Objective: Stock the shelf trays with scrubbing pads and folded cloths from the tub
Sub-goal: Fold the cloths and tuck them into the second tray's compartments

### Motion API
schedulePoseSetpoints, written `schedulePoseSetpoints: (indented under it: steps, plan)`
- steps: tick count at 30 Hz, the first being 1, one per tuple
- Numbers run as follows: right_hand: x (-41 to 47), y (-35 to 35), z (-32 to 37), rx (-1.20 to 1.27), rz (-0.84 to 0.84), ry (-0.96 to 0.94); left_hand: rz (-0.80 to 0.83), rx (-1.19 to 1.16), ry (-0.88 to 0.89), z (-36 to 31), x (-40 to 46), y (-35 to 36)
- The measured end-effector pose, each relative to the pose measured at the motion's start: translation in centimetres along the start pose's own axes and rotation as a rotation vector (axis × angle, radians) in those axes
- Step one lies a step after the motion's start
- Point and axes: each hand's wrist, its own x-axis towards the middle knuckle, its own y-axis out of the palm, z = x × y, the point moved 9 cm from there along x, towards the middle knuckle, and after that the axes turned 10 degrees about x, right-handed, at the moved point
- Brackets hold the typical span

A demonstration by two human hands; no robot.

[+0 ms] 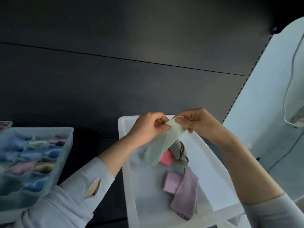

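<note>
Both hands hold a pale green cloth [162,142] above the white tub [130,162]. My left hand [148,127] pinches its top edge from the left, and my right hand [195,120] pinches the same edge from the right. The cloth hangs down loosely into the tub. Inside the tub lie a pink cloth [166,158], a grey cloth [179,150] and a lilac cloth [182,190]. To the left stands a translucent divided shelf tray [65,145] filled with folded blue, pink, green and beige cloths.
A dark shelf back panel [131,71] fills the upper view, with a perforated upright [236,96] at its right edge. A pale wall with a hanging cable [289,89] lies to the right. A second tray's corner [6,124] shows at far left.
</note>
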Motion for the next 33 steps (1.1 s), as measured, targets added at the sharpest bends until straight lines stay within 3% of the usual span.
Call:
schedulePoseSetpoints:
  steps: [5, 8, 12, 13, 15, 16, 17, 18, 20, 24, 28, 33]
  plan:
    - [0.6, -0.1, 2.8, 0.067, -0.105, -0.029, 0.034, -0.176, -0.007, -0.2, -0.6, -1.4]
    - [0.7, 0.9, 2.6, 0.114, -0.051, 0.043, -0.028, -0.298, -0.099, 0.0, -1.3, -2.6]
    - [0.5, 0.6, 3.0, 0.281, -0.183, -0.008, -0.205, -0.316, -0.291, 1.5, -3.6, -4.9]
    - [0.2, 0.9, 3.7, 0.318, -0.183, -0.052, -0.106, -0.436, -0.402, 2.2, -4.5, -4.2]
    - [-0.8, 1.7, 5.6, 0.353, -0.138, -0.142, 0.336, -0.804, -0.615, 1.9, -7.3, -0.3]
    - [-1.4, 2.4, 6.6, 0.339, -0.093, -0.181, 0.515, -0.956, -0.658, 0.9, -8.6, 0.9]
    - [-2.2, 3.4, 7.4, 0.311, -0.032, -0.209, 0.596, -1.078, -0.667, 0.4, -9.2, 1.6]
    - [-2.9, 4.5, 7.7, 0.273, 0.046, -0.223, 0.582, -1.186, -0.66, 0.2, -9.1, 1.7]
    - [-4.3, 7.2, 7.5, 0.168, 0.218, -0.213, 0.398, -1.312, -0.719, 1.6, -8.0, 1.2]
    - [-6.3, 11.2, 4.5, 0.092, 0.391, -0.104, 0.037, -1.154, -0.748, 5.3, -6.2, -1.7]
    - [-6.6, 11.6, 2.4, 0.057, 0.313, -0.028, -0.078, -1.005, -0.651, 5.5, -5.7, -4.7]
    - [-5.1, 9.3, 2.7, 0.303, -0.058, 0.015, -0.047, -0.716, -0.439, 2.9, -5.9, -5.7]
